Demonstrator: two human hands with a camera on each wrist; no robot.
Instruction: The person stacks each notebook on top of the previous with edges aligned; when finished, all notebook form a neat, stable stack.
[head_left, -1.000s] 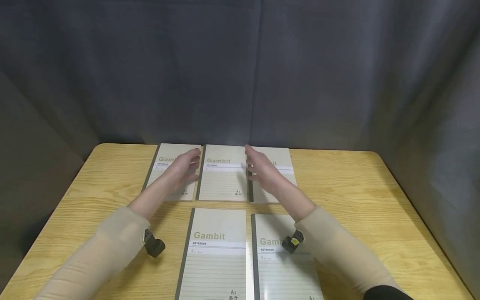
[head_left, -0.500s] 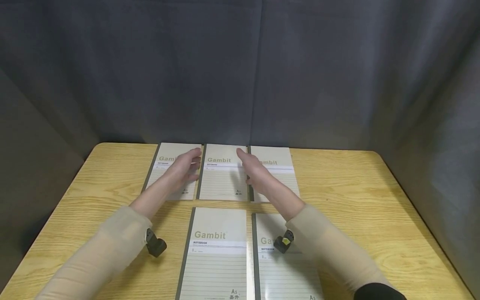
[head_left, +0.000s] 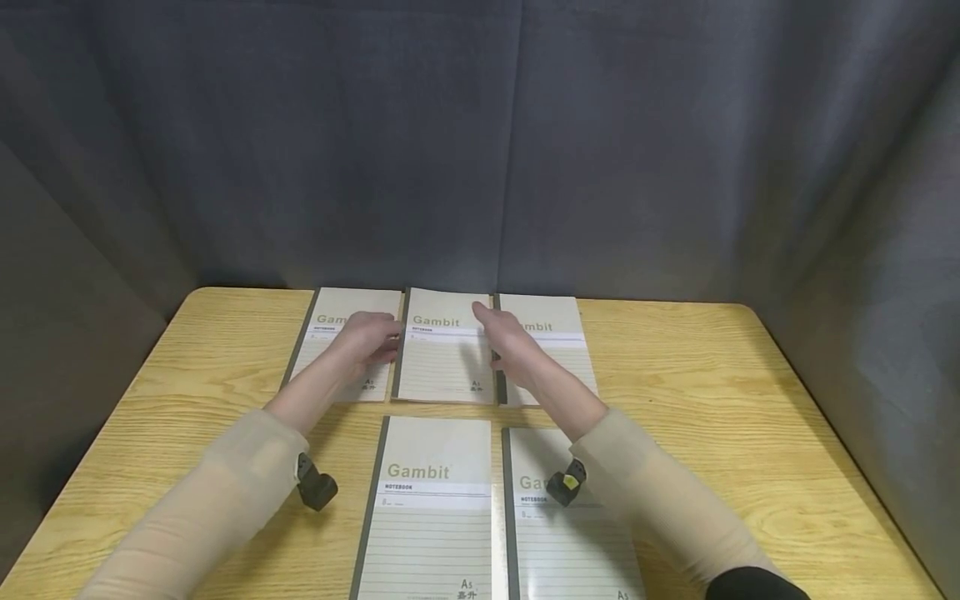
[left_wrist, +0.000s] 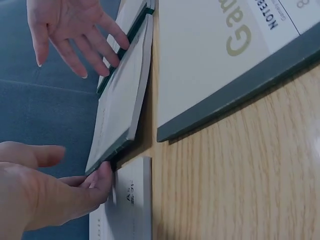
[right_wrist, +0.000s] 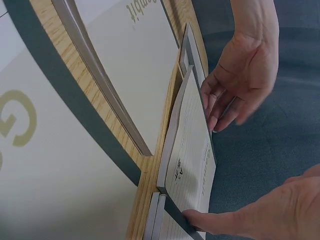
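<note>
My left hand (head_left: 365, 340) is at the dark spine of the middle back notebook (head_left: 442, 362). In the left wrist view, its bent fingertips are tucked under that spine (left_wrist: 112, 154), the thumb held apart above. That side of the notebook is tilted up. Over the opposite edge, my right hand (head_left: 513, 343) reaches with spread fingers; in the right wrist view its thumb (right_wrist: 205, 220) overlaps the spine of the right back notebook (head_left: 566, 367). Behind my left hand lies the left back notebook (head_left: 318, 350), partly covered. All have pale "Gambit" covers.
Two more Gambit notebooks lie nearer me: the front left one (head_left: 431, 533) and the front right one (head_left: 555, 542), partly under my right sleeve (head_left: 667, 492). The wooden table (head_left: 690, 375) ends at a dark curtain (head_left: 360, 167).
My right hand has shifted left to the middle notebook's right edge. My left hand has drawn slightly toward me and its fingers have gone to the spine, whose side has risen.
</note>
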